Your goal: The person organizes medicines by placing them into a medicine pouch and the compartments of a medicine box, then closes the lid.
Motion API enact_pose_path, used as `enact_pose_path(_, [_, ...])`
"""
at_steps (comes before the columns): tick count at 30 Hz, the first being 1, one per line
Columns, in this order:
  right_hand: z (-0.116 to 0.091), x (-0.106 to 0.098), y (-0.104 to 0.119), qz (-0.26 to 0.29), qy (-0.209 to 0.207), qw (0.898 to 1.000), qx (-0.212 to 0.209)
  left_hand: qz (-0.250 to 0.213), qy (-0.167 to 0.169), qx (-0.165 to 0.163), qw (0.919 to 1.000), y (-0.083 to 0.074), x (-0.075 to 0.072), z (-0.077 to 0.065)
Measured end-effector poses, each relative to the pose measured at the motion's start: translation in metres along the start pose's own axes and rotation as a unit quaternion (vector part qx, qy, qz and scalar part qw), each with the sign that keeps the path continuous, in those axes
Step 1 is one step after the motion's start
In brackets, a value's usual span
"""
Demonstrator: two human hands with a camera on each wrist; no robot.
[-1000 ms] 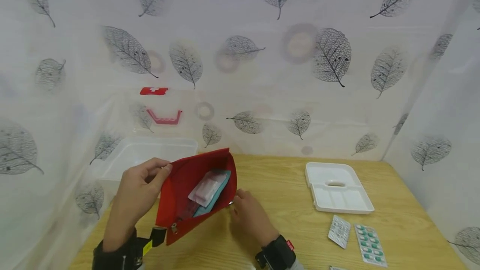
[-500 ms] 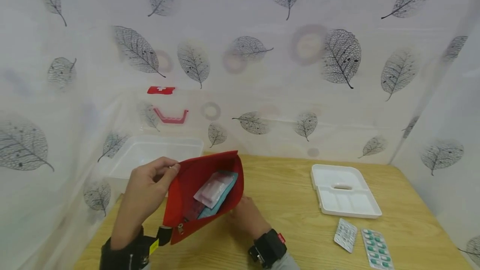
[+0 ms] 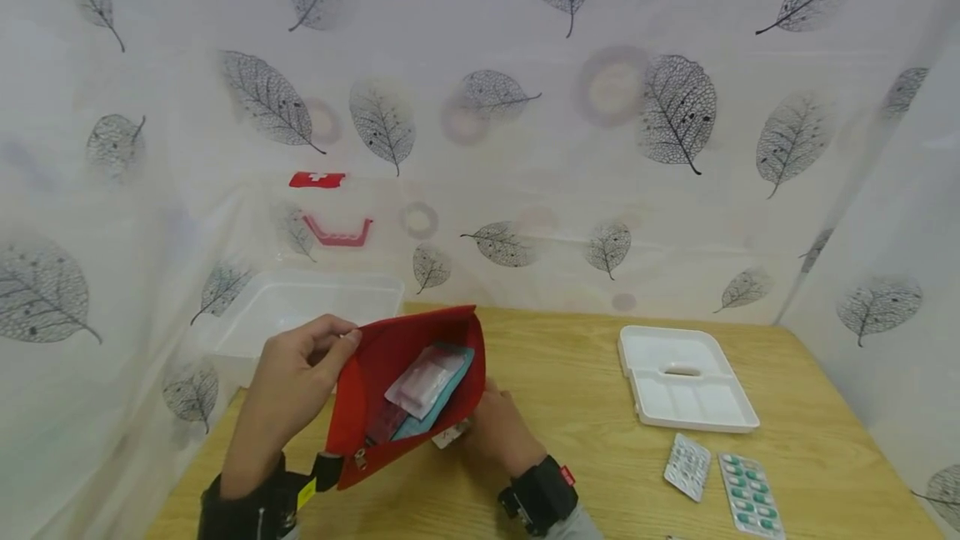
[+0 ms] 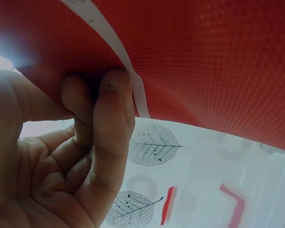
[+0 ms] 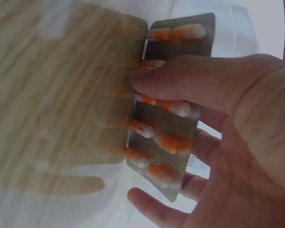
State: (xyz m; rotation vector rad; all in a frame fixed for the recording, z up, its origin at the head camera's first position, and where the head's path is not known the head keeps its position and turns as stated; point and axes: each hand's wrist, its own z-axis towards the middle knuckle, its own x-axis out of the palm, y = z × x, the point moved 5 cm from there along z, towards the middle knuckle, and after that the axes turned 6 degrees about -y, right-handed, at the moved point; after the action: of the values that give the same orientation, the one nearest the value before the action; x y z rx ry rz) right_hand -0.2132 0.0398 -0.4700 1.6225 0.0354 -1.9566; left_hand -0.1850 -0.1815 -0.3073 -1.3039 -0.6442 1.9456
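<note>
My left hand pinches the rim of a red pouch, holding it open and tilted above the table. Inside the pouch lie a clear packet and a light blue packet. In the left wrist view, thumb and fingers grip the red fabric beside a pale strip. Beside the pouch's lower right edge, my right hand holds a blister pack of orange and white capsules, thumb across its front and fingers behind. Only a corner of that blister pack shows in the head view.
A white divided tray sits on the wooden table at the right. Nearer are a silver blister pack and one with green capsules. A translucent box with a red handle stands at the back left.
My right hand has moved slightly in toward the pouch's underside, and a corner of the blister pack now shows below the rim. The left hand keeps its pinch on the pouch. The head view has shifted a little.
</note>
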Motion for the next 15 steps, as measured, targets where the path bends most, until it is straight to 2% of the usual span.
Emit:
enact_pose_path(8, [-0.004, -0.007, 0.0, -0.019, 0.024, 1.0, -0.008, 0.001, 0.005, 0.003, 1.0, -0.002, 0.001, -0.001])
enact_pose_path(11, [-0.006, -0.011, 0.0, -0.031, 0.037, 0.998, -0.034, 0.002, 0.006, 0.005, 1.0, -0.002, 0.001, -0.001])
enact_pose_path(15, [-0.009, -0.024, 0.005, 0.004, 0.057, 0.995, -0.08, -0.002, 0.009, 0.007, 0.9999, -0.002, 0.001, 0.0])
